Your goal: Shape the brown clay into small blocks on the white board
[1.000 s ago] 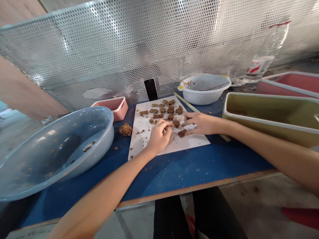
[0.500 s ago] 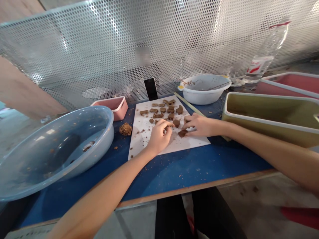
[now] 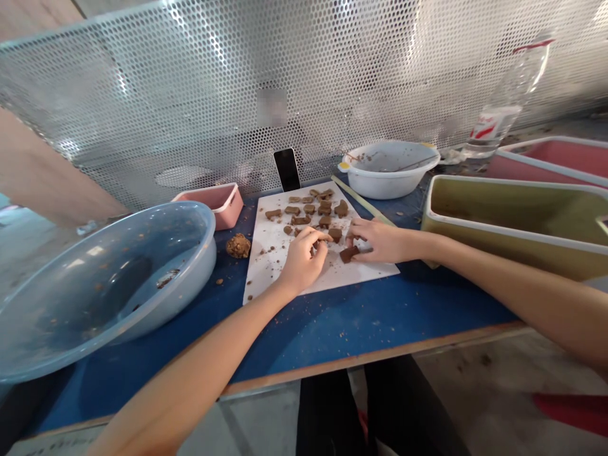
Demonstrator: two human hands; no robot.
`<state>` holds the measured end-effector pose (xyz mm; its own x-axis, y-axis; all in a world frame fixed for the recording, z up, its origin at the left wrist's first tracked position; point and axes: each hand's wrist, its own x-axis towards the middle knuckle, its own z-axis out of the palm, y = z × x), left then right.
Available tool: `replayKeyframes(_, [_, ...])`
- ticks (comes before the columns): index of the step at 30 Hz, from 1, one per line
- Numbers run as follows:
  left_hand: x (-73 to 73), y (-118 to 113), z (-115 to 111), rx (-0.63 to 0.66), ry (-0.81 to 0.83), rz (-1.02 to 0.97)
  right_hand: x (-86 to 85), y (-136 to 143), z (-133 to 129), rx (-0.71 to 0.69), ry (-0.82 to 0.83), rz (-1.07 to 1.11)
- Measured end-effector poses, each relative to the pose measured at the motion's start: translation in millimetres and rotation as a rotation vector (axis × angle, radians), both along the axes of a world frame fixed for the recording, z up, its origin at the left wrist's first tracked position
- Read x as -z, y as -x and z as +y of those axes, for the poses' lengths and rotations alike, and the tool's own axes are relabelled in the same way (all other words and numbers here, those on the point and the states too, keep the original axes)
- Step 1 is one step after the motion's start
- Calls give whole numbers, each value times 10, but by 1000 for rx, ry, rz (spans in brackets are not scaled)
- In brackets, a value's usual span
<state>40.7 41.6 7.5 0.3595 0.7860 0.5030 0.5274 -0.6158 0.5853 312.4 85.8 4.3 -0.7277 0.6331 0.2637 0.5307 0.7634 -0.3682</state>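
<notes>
Several small brown clay pieces (image 3: pixel 301 221) lie on a white board (image 3: pixel 270 269). Over the board's middle, my left hand (image 3: pixel 306 256) has its fingers curled together; what they hold, if anything, is hidden. My right hand (image 3: pixel 373 239) is to the right, thumb and fingers apart, its thumb side touching a flat brown clay piece (image 3: pixel 349 254) on the board. Another clay piece (image 3: pixel 335 235) lies between the two hands. Crumbs are scattered around them.
On the blue table (image 3: pixel 332 329), a large blue basin (image 3: pixel 190 297) and pink box (image 3: pixel 228 215) stand left, beside a brown lump (image 3: pixel 238 246). Behind are a phone (image 3: pixel 287 170) and white basin (image 3: pixel 389 183). A green strip (image 3: pixel 361 201), green box (image 3: pixel 513 237) and bottle (image 3: pixel 496 120) are right.
My right hand's fingers have lifted off the flat clay piece and spread slightly, showing more of it. My left hand has hardly moved.
</notes>
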Motion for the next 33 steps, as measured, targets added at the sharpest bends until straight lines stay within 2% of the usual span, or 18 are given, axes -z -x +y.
replayKeyframes(3, [8, -11, 1, 34, 0, 23, 9, 3, 5, -27, 14, 22])
replayKeyframes(10, [87, -48, 34, 154, -74, 222, -4, 8, -14, -34, 6, 37])
replayKeyframes(16, [97, -29, 82, 69, -36, 136, -76, -16, -15, -95, -66, 111])
replayKeyframes(20, [80, -22, 99, 57, 34, 101, -61, 7, -28, -146, -112, 147])
replayKeyframes(25, [52, -14, 95, 36, 72, 55, -30, 56, -79, -108, -183, 259])
replayKeyframes(33, [45, -3, 101, 66, 78, 49, 22, 71, -47, -97, -122, 320])
